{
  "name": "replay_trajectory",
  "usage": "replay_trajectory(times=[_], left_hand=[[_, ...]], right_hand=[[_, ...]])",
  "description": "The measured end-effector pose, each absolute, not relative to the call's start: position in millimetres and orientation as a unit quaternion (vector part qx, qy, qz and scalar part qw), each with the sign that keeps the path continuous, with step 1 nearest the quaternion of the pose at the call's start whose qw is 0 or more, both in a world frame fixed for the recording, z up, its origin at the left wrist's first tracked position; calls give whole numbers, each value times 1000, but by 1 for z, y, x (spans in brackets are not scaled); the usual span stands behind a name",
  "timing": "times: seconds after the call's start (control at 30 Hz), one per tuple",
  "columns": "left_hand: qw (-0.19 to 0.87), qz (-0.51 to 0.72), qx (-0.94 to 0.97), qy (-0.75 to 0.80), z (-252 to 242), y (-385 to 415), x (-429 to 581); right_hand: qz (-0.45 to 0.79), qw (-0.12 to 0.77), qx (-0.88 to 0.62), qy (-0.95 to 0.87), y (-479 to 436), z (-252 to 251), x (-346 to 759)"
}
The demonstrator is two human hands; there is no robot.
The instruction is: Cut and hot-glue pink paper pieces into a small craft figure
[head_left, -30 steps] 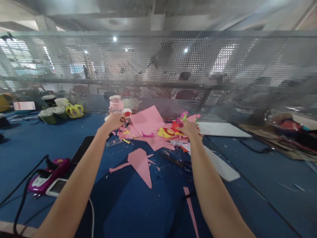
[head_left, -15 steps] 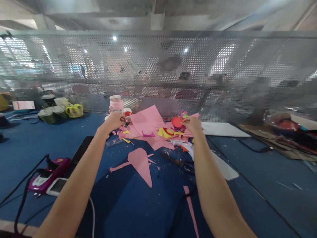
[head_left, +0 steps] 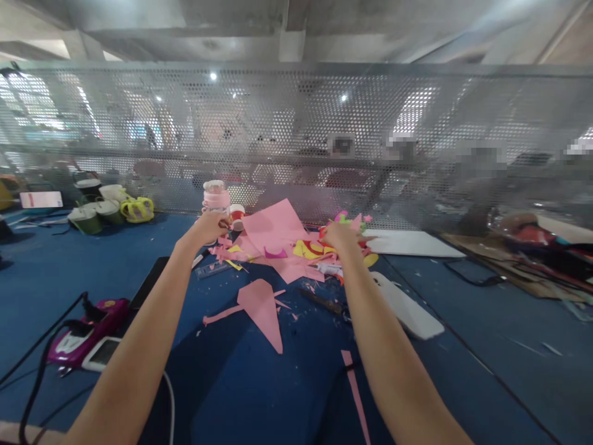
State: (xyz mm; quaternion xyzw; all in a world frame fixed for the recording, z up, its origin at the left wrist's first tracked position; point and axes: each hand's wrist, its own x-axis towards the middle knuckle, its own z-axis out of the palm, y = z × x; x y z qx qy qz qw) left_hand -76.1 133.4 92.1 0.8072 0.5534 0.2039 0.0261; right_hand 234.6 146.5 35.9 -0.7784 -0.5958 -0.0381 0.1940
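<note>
My left hand (head_left: 207, 228) is closed in a pinch beside the pink-lidded bottle (head_left: 217, 198), above small pink scraps (head_left: 223, 247); what its fingertips hold is too small to name. At the right of the paper heap, my right hand (head_left: 341, 236) reaches down with fingers bent together. It covers most of a red round piece (head_left: 322, 233), and I cannot make out what its fingers grip. Between the hands lie a large pink sheet (head_left: 275, 222), yellow pieces (head_left: 303, 249) and a purple curved piece (head_left: 275, 253). Nearer me lies a cut pink shape (head_left: 262, 306).
Scissors (head_left: 324, 301) and a glue gun (head_left: 330, 270) lie by my right forearm. A purple power strip (head_left: 88, 334) with cables sits at left. White boards (head_left: 417, 243) lie at right, near cardboard (head_left: 491, 272). A perforated metal screen (head_left: 278, 136) stands behind.
My right hand has moved left over the red round piece, which was in plain sight beside its fingertips before. My left hand stays nearly where it was, still pinched.
</note>
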Motion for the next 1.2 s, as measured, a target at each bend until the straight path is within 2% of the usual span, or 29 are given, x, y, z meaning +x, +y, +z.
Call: replay_trajectory(times=[0.23,0.47,0.67,0.9,1.2], left_hand=[[27,196,805,560,96,130,-74],[13,209,774,597,98,126,-75],[-38,258,691,674,104,124,-88],[-47,291,673,678,116,120,-95],[-9,180,773,609,106,123,-82]], right_hand=[[15,118,-743,-659,137,43,183],[49,111,-579,-806,115,37,125],[25,105,-580,-807,101,15,102],[11,138,-624,-769,118,4,117],[26,225,-659,-717,142,38,155]])
